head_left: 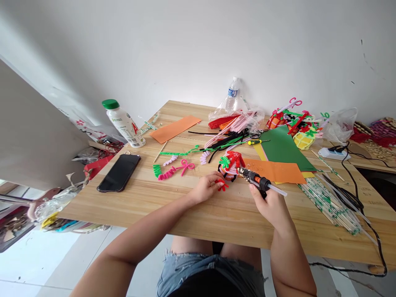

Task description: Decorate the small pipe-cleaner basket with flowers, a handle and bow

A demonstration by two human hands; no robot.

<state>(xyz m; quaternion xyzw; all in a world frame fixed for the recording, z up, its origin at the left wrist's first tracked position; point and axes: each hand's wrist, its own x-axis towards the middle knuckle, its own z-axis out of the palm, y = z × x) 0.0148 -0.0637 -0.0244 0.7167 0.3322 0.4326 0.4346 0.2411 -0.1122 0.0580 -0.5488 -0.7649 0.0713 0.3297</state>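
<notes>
The right hand [272, 204] is gripping a black glue gun [257, 180] with its fingers folded around the handle; a translucent glue stick [278, 189] is sticking out of the back. The nozzle is pointing leftward at a striped pipe-cleaner basket [230, 171] near the middle of the counter [161, 212], though contact is hard to tell. The left hand [206, 187] is bending its fingers nearly closed, pinching a red pipe-cleaner piece [222, 185] just beside the basket. A green pipe-cleaner shape [225, 162] is sitting on the basket's left side. To the left, a pink pipe-cleaner bow [185, 166] is lying near a black smartphone [119, 173], and a green-capped bottle [125, 123] is standing beyond the phone. An orange paper strip [278, 171] is lying behind the gun, partly over a green sheet [286, 150], while a yellow-and-black screwdriver [255, 142] is resting just left of that sheet.
</notes>
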